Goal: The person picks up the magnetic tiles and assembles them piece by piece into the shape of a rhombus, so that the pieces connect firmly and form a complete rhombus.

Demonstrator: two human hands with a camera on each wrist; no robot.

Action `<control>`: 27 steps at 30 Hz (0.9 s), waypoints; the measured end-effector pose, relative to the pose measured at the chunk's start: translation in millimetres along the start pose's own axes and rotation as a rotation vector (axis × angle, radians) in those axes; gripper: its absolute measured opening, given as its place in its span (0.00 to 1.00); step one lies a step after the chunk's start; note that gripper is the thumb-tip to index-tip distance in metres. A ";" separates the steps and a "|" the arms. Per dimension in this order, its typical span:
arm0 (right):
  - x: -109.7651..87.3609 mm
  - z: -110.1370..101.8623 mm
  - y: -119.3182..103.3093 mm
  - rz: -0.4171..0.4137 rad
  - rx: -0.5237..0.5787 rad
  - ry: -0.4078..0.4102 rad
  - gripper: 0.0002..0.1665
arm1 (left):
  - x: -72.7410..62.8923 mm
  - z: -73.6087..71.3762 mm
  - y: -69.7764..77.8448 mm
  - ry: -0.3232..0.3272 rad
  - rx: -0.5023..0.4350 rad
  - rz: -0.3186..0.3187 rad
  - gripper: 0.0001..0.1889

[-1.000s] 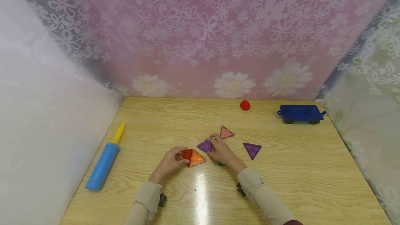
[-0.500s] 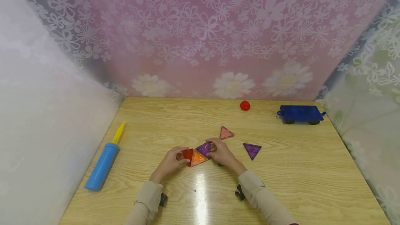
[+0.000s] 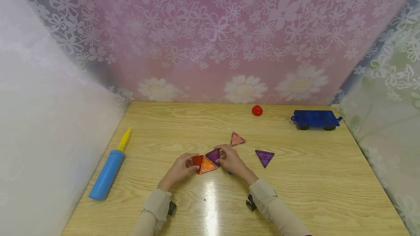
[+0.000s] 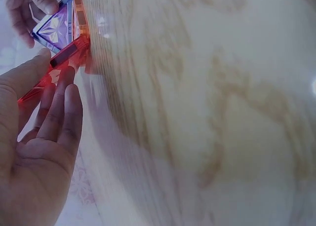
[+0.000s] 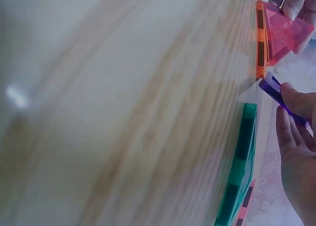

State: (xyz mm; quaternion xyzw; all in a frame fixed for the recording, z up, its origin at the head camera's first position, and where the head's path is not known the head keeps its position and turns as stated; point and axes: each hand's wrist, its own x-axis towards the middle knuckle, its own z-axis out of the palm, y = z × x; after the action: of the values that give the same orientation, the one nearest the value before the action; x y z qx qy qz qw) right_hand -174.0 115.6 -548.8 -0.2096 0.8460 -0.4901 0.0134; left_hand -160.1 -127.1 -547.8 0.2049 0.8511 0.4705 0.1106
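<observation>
My left hand (image 3: 179, 170) pinches a red triangular magnetic tile (image 3: 198, 163) between thumb and fingers. Against its right edge sits an orange triangular tile (image 3: 207, 165) with a faceted star pattern. A purple triangular tile (image 3: 213, 156) is pinched in my right hand (image 3: 232, 161), its edge up against the orange one. In the left wrist view the red tile (image 4: 59, 63) tilts up from the orange tile (image 4: 81, 33). A green tile (image 5: 239, 162) lies on the table under the right wrist, mostly hidden in the head view.
Beyond the right hand lies a pink triangular tile (image 3: 237, 139); another purple triangle (image 3: 264, 158) is to the right. A red round piece (image 3: 257, 110) and a blue wheeled cart (image 3: 316, 119) stand at the back. On the left is a blue hand pump (image 3: 108, 174) with a yellow nozzle.
The right hand has brought its purple tile slightly left and down against the orange tile. Red and orange tiles have shifted a little right, with the left hand nearly still.
</observation>
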 end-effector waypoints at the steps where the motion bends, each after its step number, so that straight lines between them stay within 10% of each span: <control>1: 0.0 0.6 -0.1 -0.006 -0.002 0.000 0.26 | 0.1 0.1 -0.2 0.000 -0.003 -0.002 0.24; 27: -10.5 16.2 -8.7 -0.057 -0.094 -0.075 0.23 | 6.0 9.4 0.5 -0.016 -0.048 0.070 0.26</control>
State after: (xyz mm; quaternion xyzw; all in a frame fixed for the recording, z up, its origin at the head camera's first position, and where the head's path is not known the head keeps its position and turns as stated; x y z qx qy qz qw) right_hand -157.7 102.5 -551.8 -0.2521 0.8607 -0.4418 0.0214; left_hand -161.7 -117.1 -552.3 0.2356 0.8310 0.4927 0.1058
